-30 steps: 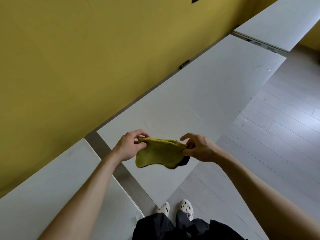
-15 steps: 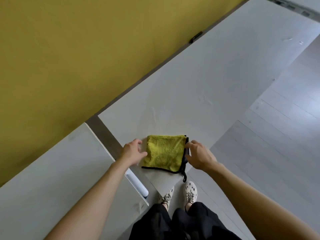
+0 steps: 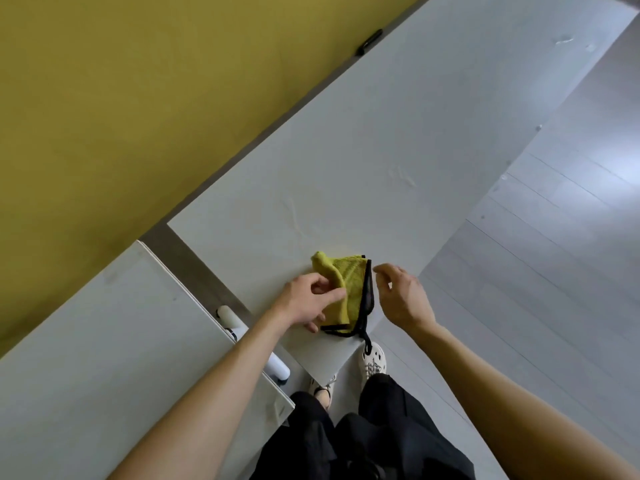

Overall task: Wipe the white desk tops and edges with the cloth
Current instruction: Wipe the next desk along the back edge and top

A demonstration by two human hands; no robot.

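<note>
left hand (image 3: 308, 303) fingers pinching folded yellow black-edged cloth (image 3: 351, 278) on white tabletop (image 3: 381, 133) | right hand (image 3: 403, 299) fingers released, just beside cloth

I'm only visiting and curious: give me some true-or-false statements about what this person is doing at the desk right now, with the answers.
1. The left hand pinches a fold of the yellow cloth. True.
2. The right hand grips the cloth as well. False: it hovers beside the cloth's black-trimmed edge with relaxed fingers and holds nothing.
3. The cloth rests on the white desk, close to its near corner. True.
4. The wall behind the desk is blue. False: the wall is yellow.
</note>
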